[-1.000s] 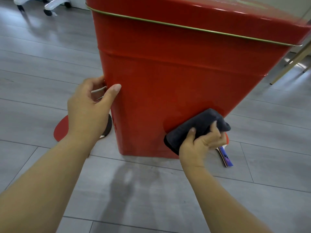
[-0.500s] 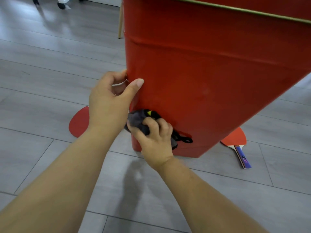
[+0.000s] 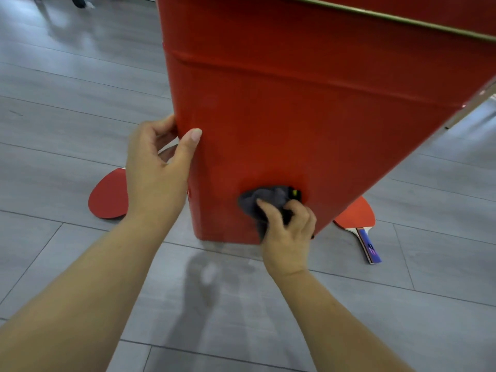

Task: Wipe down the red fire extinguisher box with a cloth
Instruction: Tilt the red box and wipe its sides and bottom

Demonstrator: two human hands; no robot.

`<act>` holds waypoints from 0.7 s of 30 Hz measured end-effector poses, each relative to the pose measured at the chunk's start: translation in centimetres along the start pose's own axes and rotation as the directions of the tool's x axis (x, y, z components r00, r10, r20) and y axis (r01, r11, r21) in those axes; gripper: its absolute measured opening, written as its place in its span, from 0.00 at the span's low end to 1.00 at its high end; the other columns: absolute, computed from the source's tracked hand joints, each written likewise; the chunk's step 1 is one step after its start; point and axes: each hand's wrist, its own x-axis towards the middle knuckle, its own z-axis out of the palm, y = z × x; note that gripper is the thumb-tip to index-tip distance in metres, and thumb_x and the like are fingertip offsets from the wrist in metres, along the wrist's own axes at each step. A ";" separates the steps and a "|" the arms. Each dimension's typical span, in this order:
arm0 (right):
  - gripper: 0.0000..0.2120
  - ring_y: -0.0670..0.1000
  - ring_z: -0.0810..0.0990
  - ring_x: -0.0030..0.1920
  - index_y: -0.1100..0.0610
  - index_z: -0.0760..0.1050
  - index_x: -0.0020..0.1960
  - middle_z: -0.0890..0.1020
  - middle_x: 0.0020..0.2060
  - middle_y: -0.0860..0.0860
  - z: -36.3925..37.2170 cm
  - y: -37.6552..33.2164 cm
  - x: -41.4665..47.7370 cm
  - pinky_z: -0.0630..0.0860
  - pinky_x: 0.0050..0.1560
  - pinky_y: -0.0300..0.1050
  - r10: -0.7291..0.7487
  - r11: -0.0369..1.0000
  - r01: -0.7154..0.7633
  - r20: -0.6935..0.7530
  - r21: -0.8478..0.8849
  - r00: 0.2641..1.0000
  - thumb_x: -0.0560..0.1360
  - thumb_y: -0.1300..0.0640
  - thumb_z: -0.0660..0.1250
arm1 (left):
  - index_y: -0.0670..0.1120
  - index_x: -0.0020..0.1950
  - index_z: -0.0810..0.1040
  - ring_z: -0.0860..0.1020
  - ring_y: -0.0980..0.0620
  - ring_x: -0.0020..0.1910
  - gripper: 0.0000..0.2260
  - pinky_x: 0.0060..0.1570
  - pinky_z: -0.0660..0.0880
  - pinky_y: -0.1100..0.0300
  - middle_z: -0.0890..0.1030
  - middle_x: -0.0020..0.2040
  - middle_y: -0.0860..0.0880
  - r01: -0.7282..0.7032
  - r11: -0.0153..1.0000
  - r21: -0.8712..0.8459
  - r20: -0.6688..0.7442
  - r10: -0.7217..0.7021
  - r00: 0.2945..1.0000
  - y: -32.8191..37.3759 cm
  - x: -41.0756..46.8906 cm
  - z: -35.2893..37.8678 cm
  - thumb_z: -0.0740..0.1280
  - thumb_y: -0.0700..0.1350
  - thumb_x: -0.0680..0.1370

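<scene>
The left hand (image 3: 158, 173) still grips the left edge of the tall red metal box (image 3: 308, 116) on the floor (image 3: 67, 103). The right hand (image 3: 288, 229), fingers curled round the soft dark grey cloth (image 3: 264, 201), has slid it from that corner toward the middle, rubbing the low part. The box top is cut off and the cloth is blurry.

A box (image 3: 308, 116) stands on the floor (image 3: 67, 116) between a left paddle (image 3: 107, 196) and a right paddle (image 3: 358, 217), a cloth (image 3: 265, 200) low on its front.
</scene>
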 end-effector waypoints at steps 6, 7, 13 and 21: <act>0.25 0.64 0.67 0.58 0.53 0.63 0.62 0.60 0.60 0.54 -2.2 4.1 -0.3 0.68 0.60 0.56 0.367 0.914 -0.367 0.033 0.171 0.930 0.67 0.69 0.58 | 0.59 0.53 0.69 0.77 0.61 0.55 0.08 0.50 0.74 0.71 0.75 0.62 0.48 -0.022 1.000 -0.003 -0.091 0.022 0.996 -0.7 -1.1 1.6 0.66 0.54 0.77; 0.28 0.66 0.68 0.59 0.52 0.62 0.62 0.60 0.61 0.57 -2.3 4.4 -0.3 0.67 0.61 0.55 0.417 0.889 -0.419 0.052 0.188 0.908 0.67 0.72 0.60 | 0.59 0.52 0.69 0.77 0.62 0.54 0.08 0.49 0.74 0.71 0.75 0.61 0.48 -0.014 1.000 -0.008 -0.092 0.013 0.996 -0.8 -1.2 1.7 0.66 0.53 0.77; 0.31 0.45 0.60 0.61 0.49 0.59 0.60 0.60 0.61 0.64 -3.1 5.4 -0.2 0.56 0.65 0.26 0.571 0.761 -0.569 0.094 0.310 0.816 0.67 0.74 0.64 | 0.53 0.56 0.69 0.76 0.65 0.50 0.14 0.45 0.73 0.76 0.76 0.58 0.53 0.095 0.993 0.068 -0.022 -0.093 0.995 -2.6 -2.3 1.4 0.69 0.52 0.75; 0.27 0.60 0.62 0.63 0.53 0.59 0.62 0.59 0.62 0.66 -1.4 4.4 -1.1 0.63 0.67 0.48 0.425 0.871 -0.426 0.061 0.246 0.903 0.67 0.69 0.60 | 0.58 0.53 0.71 0.74 0.74 0.44 0.11 0.43 0.70 0.76 0.74 0.46 0.67 0.134 0.965 0.224 0.091 -0.158 0.983 -3.8 -2.2 0.3 0.69 0.54 0.73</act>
